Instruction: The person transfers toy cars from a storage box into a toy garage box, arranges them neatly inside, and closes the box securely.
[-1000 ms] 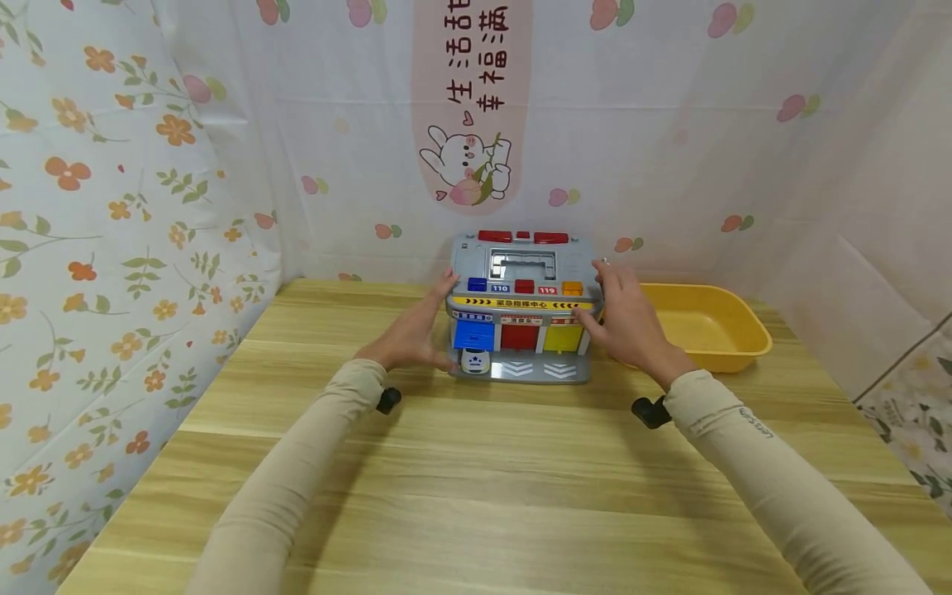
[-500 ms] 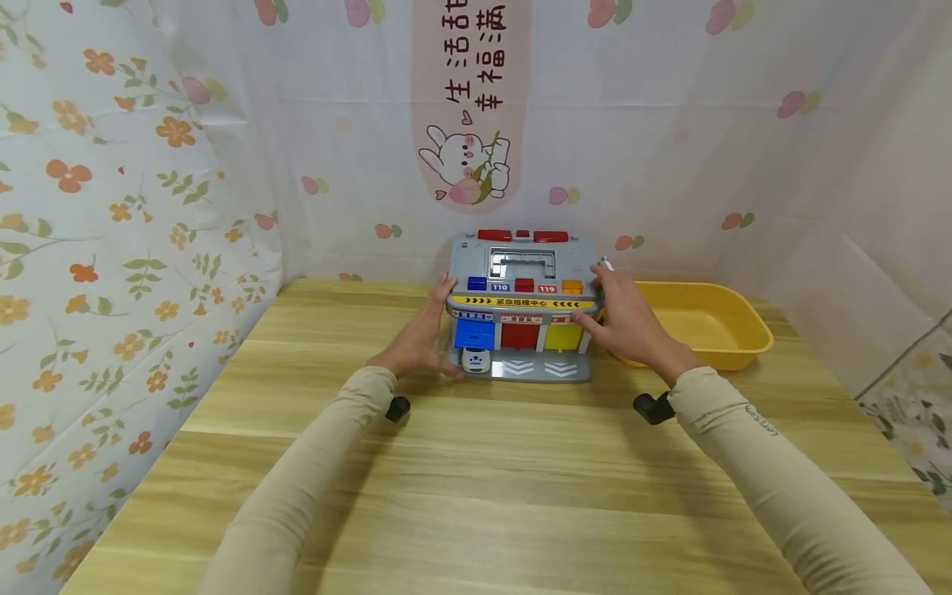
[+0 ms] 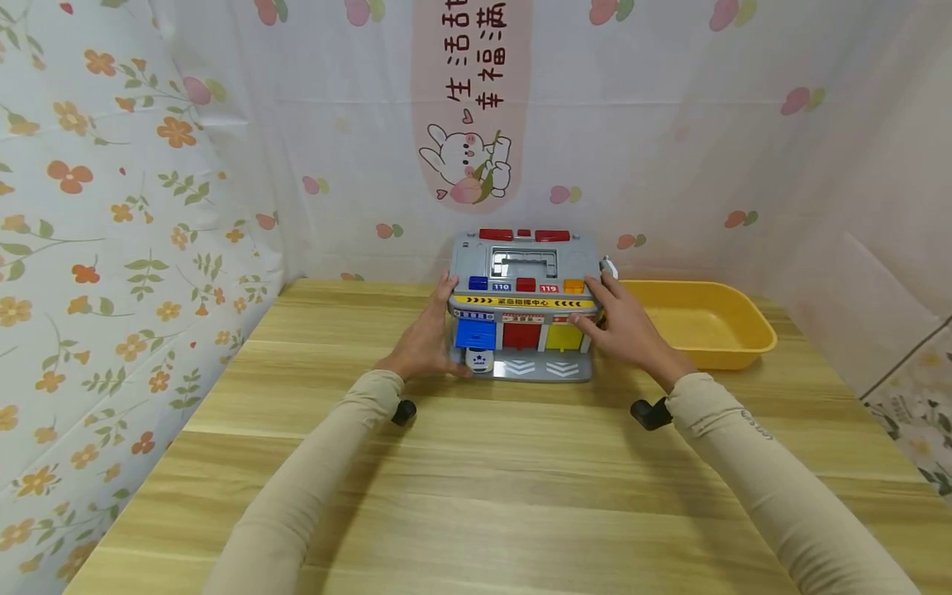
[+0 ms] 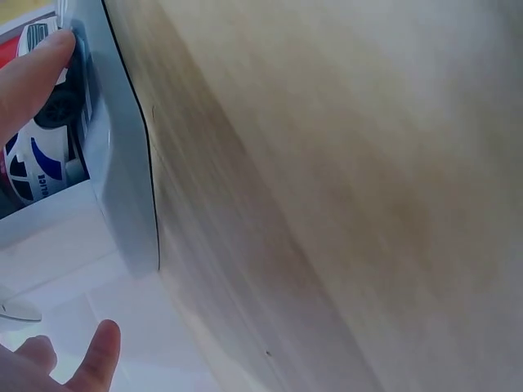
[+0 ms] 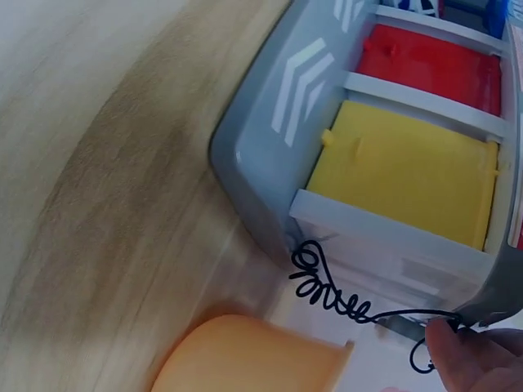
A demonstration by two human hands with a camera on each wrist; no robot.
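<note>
A grey toy garage (image 3: pixel 521 368), with blue, red and yellow doors and a yellow sign strip, stands upright near the back of the table. In its raised blue doorway sits a white toy police car (image 3: pixel 479 360), nose out. My left hand (image 3: pixel 426 340) lies along the garage's left side. In the left wrist view its nearest finger (image 4: pixel 37 73) touches the car's side, while other fingers extend behind. Thumb in front and fingers over the top edge, my right hand (image 3: pixel 628 324) holds the garage's right corner. Close to that hand hangs a black coiled cord (image 5: pixel 310 282).
An orange-yellow plastic tub (image 3: pixel 732 355) stands just right of the garage, partly behind the right hand. A small white piece (image 3: pixel 609 267) shows behind the right fingers. Patterned cloth (image 3: pixel 342 124) hangs at the back and sides of the wooden table (image 3: pixel 483 487).
My left hand has edged right, its lower finger closer to the car. The right fingers have shifted slightly left on the garage's edge, uncovering more of the white piece.
</note>
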